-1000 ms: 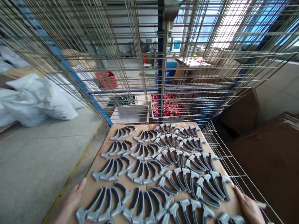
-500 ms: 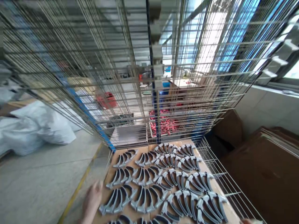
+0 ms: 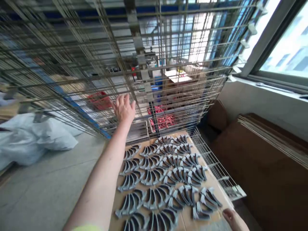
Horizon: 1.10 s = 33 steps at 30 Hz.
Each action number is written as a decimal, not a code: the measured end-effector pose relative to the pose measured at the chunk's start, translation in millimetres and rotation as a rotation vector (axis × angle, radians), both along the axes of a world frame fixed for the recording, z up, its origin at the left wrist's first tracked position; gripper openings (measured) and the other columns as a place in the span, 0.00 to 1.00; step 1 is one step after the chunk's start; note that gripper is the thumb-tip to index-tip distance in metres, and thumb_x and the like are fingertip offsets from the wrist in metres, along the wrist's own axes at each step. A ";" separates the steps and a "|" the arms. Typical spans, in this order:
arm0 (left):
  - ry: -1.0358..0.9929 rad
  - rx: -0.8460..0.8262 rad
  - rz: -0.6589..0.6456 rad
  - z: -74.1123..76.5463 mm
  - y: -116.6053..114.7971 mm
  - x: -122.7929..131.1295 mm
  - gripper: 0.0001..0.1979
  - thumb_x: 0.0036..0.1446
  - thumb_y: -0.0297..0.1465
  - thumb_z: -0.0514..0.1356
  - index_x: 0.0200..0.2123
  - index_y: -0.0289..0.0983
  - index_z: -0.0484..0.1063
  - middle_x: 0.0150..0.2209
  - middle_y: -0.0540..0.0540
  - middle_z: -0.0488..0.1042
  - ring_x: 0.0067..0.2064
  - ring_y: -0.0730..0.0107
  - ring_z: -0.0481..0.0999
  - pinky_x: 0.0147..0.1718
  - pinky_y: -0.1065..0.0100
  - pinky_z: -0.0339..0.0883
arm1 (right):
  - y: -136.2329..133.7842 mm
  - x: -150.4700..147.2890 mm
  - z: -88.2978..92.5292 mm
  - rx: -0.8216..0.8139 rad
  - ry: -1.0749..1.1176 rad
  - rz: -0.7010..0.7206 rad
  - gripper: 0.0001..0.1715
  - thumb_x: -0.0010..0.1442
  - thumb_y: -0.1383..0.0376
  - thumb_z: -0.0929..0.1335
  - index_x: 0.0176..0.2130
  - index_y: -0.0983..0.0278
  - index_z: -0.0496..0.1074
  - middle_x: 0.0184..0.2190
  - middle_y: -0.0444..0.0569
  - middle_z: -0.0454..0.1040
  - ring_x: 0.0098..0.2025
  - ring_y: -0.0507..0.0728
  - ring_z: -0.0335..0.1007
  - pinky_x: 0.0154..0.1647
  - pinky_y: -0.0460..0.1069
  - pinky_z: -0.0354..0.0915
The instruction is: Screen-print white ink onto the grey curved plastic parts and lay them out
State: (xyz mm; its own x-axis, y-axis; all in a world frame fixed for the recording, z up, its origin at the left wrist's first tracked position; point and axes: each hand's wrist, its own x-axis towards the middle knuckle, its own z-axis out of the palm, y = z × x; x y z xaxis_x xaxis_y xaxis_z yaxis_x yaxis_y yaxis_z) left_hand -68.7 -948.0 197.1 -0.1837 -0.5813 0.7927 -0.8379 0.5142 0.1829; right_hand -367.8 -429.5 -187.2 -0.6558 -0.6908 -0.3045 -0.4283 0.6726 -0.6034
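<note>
My left hand (image 3: 124,107) is stretched forward and up, fingers spread, in front of the wire racks (image 3: 115,69). Nothing shows in it; whether its fingertips touch the wires I cannot tell. At the lower right, my right hand (image 3: 234,219) lies at the edge of a cardboard sheet (image 3: 185,221), thumb toward the sheet, the other fingers mostly hidden. Rows of curved grey metal handle-like parts (image 3: 154,173) with dark inner edges cover the sheet, which rests on a wire shelf (image 3: 211,160). My left forearm hides part of the sheet's left side.
Tilted wire racks hang above the sheet's far end. White sacks (image 3: 36,138) lie on the floor at left. Brown boards (image 3: 260,166) lean by the wall at right, below a window (image 3: 286,54). Beyond the racks are crates of red parts (image 3: 163,121) and a red basket (image 3: 99,100).
My left hand has risen from beside the sheet's left edge to the racks. My right hand has come further into view at lower right. The view has shifted, showing more of the window.
</note>
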 end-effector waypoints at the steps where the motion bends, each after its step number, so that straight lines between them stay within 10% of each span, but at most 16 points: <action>1: -0.011 0.009 -0.016 0.6 7.5 4.3 0.29 0.67 0.44 0.51 0.59 0.27 0.66 0.58 0.36 0.68 0.63 0.51 0.59 0.64 0.46 0.39 | 15.4 6.1 -0.3 0.009 -0.047 0.036 0.20 0.43 0.46 0.62 0.20 0.55 0.73 0.24 0.50 0.76 0.32 0.67 0.76 0.36 0.55 0.71; 8: -0.118 0.096 -0.107 -37.2 122.0 63.2 0.23 0.67 0.43 0.51 0.42 0.29 0.76 0.40 0.44 0.77 0.44 0.66 0.71 0.53 0.57 0.57 | 74.2 84.7 -11.3 0.259 -0.143 0.070 0.11 0.55 0.63 0.64 0.29 0.61 0.74 0.30 0.50 0.79 0.34 0.58 0.75 0.35 0.46 0.63; 18: -0.189 0.613 -0.328 -223.8 333.3 116.4 0.13 0.63 0.39 0.55 0.35 0.41 0.77 0.35 0.46 0.80 0.37 0.63 0.75 0.41 0.65 0.65 | 60.3 196.2 -45.4 0.270 -0.290 0.157 0.11 0.58 0.70 0.65 0.34 0.65 0.78 0.32 0.50 0.80 0.38 0.55 0.75 0.36 0.44 0.61; 25: -0.193 1.000 -0.319 -330.0 375.7 120.6 0.09 0.60 0.34 0.57 0.32 0.42 0.77 0.34 0.48 0.79 0.39 0.63 0.76 0.42 0.65 0.66 | -5.4 232.6 -78.7 0.181 -0.322 0.063 0.17 0.61 0.68 0.64 0.46 0.64 0.77 0.43 0.53 0.79 0.47 0.56 0.74 0.47 0.45 0.62; 33: -0.228 1.108 -0.324 -381.9 385.5 119.5 0.09 0.60 0.33 0.56 0.31 0.41 0.76 0.34 0.47 0.78 0.39 0.63 0.75 0.42 0.65 0.65 | -56.8 258.5 -105.9 0.137 -0.360 -0.162 0.17 0.61 0.63 0.63 0.44 0.61 0.78 0.40 0.47 0.81 0.44 0.57 0.76 0.43 0.45 0.66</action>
State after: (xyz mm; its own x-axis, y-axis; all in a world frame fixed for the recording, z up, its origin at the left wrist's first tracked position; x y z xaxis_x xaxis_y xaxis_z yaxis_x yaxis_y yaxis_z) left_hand 50.8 -562.5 -184.8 -0.5218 -0.8324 -0.1869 -0.7685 0.3635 0.5267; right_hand -109.3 -486.2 -293.1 -0.5872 -0.5245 -0.6166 -0.0882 0.7986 -0.5953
